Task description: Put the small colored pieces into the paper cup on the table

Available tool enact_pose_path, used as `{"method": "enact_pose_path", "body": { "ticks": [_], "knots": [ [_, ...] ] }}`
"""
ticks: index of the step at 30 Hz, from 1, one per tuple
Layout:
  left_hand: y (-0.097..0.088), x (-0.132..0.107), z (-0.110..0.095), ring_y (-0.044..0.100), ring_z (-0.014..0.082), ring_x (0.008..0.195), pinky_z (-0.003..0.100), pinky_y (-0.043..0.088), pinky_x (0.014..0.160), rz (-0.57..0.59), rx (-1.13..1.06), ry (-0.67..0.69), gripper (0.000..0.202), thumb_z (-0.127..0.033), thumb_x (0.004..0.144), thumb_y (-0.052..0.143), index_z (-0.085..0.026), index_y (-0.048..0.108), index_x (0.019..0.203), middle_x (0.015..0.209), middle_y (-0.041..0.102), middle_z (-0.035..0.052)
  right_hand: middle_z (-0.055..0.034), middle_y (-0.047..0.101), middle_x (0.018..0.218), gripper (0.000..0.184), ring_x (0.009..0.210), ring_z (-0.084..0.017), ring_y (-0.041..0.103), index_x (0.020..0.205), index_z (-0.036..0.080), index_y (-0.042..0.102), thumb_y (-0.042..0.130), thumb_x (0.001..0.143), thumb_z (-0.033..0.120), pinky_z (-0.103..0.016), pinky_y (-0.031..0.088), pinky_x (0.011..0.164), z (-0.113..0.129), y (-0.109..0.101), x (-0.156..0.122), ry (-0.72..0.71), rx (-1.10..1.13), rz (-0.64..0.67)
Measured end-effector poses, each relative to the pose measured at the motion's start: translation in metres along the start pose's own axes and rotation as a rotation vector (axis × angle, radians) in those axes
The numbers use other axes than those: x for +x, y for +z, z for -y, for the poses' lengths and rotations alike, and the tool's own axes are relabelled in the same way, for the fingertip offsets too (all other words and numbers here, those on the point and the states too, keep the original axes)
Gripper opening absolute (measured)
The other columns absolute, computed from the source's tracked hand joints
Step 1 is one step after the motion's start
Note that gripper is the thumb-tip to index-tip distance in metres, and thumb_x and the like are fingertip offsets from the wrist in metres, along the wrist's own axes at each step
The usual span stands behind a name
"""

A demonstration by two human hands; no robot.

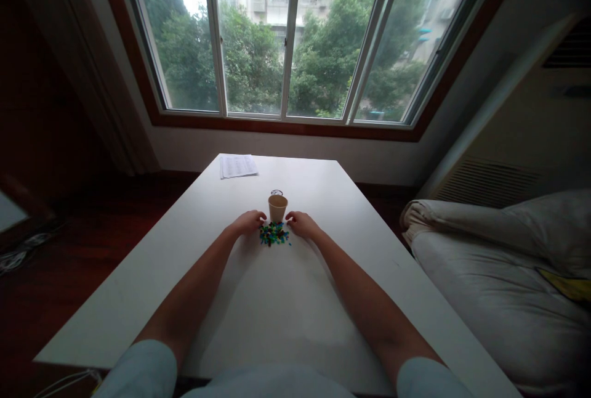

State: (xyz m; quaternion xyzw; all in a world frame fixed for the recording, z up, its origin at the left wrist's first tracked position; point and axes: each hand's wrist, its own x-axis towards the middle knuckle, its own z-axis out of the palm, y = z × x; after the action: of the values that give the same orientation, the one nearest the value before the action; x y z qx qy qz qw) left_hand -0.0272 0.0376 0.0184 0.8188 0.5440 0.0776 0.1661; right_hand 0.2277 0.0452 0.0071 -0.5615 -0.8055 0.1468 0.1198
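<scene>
Flanking an upright, open-topped brown paper cup [277,209], two bare hands rest on a smooth white bench [281,305], their fingers loosely curled with thumbs parted from fingertips. The left hand [249,222] sits just left of the cup, apart from it and grasping nothing visible; the right hand [303,224] is just right of the cup, likewise unclenched, though whether its fingertips brush the cup's side cannot be told. Directly in front of the cup, on the side nearer the person, lies a loose heap of tiny green, blue and dark pieces [274,233], with a few strays at its right edge. Just behind the cup is a small thing of thin dark loops [276,192], too small to make out. Farther behind the cup and to its left lie overlapping white printed paper sheets [239,166]. Well beyond the cup stands a wide white-framed glass window [285,47].
</scene>
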Motion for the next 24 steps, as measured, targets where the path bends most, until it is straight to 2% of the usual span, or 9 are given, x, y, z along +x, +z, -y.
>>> {"method": "enact_pose_path", "body": {
  "ticks": [4, 10, 15, 19, 24],
  "knots": [
    [0.003, 0.0, -0.002, 0.066, 0.0193, 0.094, 0.025, 0.049, 0.083, -0.01, -0.003, 0.06, 0.038, -0.024, 0.087, 0.052, -0.023, 0.07, 0.12, 0.109, 0.071, 0.0068, -0.0046, 0.067, 0.105, 0.032, 0.093, -0.016, 0.061, 0.115, 0.026, 0.072, 0.053, 0.09, 0.018, -0.023, 0.042, 0.078, 0.002, 0.003, -0.001, -0.08, 0.005, 0.032],
    [0.006, 0.001, -0.002, 0.066, 0.0182, 0.091, 0.024, 0.048, 0.079, -0.007, -0.015, 0.081, 0.04, -0.022, 0.086, 0.051, -0.024, 0.071, 0.12, 0.105, 0.073, 0.0053, -0.0075, 0.063, 0.11, 0.031, 0.097, -0.017, 0.06, 0.113, 0.025, 0.074, 0.054, 0.092, 0.017, -0.023, 0.044, 0.083, 0.011, 0.003, -0.005, -0.11, 0.001, -0.034],
    [0.007, 0.0, -0.004, 0.065, 0.0176, 0.086, 0.023, 0.047, 0.075, -0.016, -0.022, 0.093, 0.044, -0.022, 0.084, 0.052, -0.026, 0.069, 0.124, 0.1, 0.073, 0.0042, -0.009, 0.066, 0.111, 0.029, 0.101, -0.019, 0.06, 0.112, 0.023, 0.075, 0.052, 0.095, 0.02, -0.025, 0.044, 0.087, 0.017, 0.0, -0.012, -0.182, -0.049, -0.072],
    [0.004, -0.002, -0.008, 0.065, 0.0174, 0.087, 0.022, 0.047, 0.075, 0.017, -0.045, 0.1, 0.046, -0.024, 0.084, 0.054, -0.026, 0.067, 0.127, 0.101, 0.073, 0.0034, -0.0069, 0.07, 0.106, 0.026, 0.097, -0.019, 0.062, 0.105, 0.023, 0.076, 0.052, 0.095, 0.023, -0.026, 0.044, 0.086, 0.017, -0.001, -0.013, -0.265, -0.047, -0.085],
    [0.002, -0.003, -0.011, 0.066, 0.0176, 0.087, 0.022, 0.047, 0.078, 0.034, -0.034, 0.102, 0.047, -0.025, 0.084, 0.054, -0.028, 0.066, 0.129, 0.101, 0.074, 0.0027, -0.0044, 0.072, 0.104, 0.024, 0.092, -0.017, 0.063, 0.101, 0.024, 0.077, 0.053, 0.094, 0.024, -0.025, 0.044, 0.083, 0.013, -0.001, -0.012, -0.285, 0.001, -0.105]
  ]
}}
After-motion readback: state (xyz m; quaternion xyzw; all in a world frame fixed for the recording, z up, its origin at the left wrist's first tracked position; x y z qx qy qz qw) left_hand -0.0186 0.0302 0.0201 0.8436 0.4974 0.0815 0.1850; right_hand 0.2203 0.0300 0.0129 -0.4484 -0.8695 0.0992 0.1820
